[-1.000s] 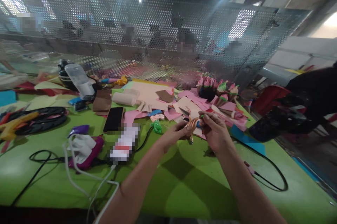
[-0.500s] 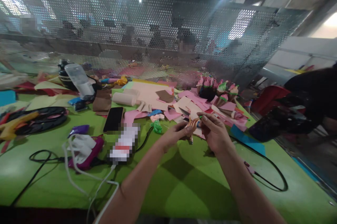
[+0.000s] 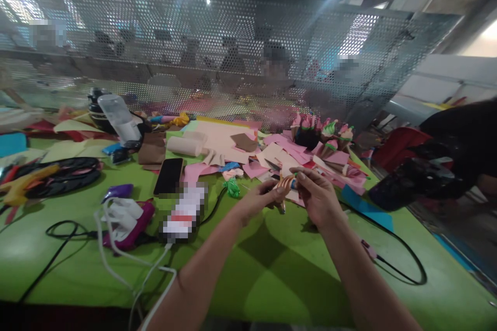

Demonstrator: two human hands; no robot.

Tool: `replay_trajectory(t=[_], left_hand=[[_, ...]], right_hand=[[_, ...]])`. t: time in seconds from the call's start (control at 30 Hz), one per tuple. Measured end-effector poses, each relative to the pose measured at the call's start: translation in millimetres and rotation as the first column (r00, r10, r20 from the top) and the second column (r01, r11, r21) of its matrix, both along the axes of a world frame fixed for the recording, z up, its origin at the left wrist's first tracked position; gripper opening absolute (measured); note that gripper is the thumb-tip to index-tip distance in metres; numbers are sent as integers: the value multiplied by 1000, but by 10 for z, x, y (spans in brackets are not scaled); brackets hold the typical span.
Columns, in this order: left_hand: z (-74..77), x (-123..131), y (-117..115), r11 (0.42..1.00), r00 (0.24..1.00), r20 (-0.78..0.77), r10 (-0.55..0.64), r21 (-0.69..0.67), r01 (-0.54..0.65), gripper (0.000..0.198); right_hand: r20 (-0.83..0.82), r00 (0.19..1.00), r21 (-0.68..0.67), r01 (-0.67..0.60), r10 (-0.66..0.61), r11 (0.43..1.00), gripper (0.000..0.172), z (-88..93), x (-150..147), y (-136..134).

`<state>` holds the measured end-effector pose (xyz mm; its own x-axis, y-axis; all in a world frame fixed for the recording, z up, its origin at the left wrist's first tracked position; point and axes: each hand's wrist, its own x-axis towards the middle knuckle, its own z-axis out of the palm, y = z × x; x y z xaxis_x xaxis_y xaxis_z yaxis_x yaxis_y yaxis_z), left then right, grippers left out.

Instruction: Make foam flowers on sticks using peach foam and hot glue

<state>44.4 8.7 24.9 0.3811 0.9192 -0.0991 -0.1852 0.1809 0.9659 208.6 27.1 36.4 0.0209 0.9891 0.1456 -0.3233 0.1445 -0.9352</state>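
Note:
Both my hands meet over the green table (image 3: 272, 279), pinching a small folded orange-and-pink paper piece (image 3: 284, 182). My left hand (image 3: 258, 200) grips it from the left with thumb and fingers closed. My right hand (image 3: 316, 197) pinches its right end, where a bit of green shows. Just beyond them lies a heap of pink and cream paper scraps (image 3: 272, 157), and a cluster of pink-and-green paper flowers (image 3: 320, 131) stands behind that.
A black phone (image 3: 169, 176), a paper roll (image 3: 182, 146), a green paper scrap (image 3: 232, 187), a purple glue gun (image 3: 128, 217) with white cable and black cords lie to the left. A black cable (image 3: 396, 248) loops on the right. A perforated metal screen (image 3: 233, 61) closes the table's far side; a person in black (image 3: 446, 160) bends at right.
My hands have stayed in place; the right fingers have shifted slightly on the paper piece. The view has barely moved.

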Motion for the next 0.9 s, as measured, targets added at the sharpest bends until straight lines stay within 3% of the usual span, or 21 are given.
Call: replay_trajectory(t=[0.13,0.37,0.9], left_hand=[[7,-3,-6,999,999,-36,3,38,-2,65],[75,5,-43,997,1000,-14,-2,73,3,62],[83,13,-46,997,1000,11,-2,73,1,62]], right_hand=[[41,999,16,15,-15,1000,28,-9,5,-9],[200,972,215,81,-126,973,18,16,18,-24],[248,961,227,67,-124,972,18,-4,5,-22]])
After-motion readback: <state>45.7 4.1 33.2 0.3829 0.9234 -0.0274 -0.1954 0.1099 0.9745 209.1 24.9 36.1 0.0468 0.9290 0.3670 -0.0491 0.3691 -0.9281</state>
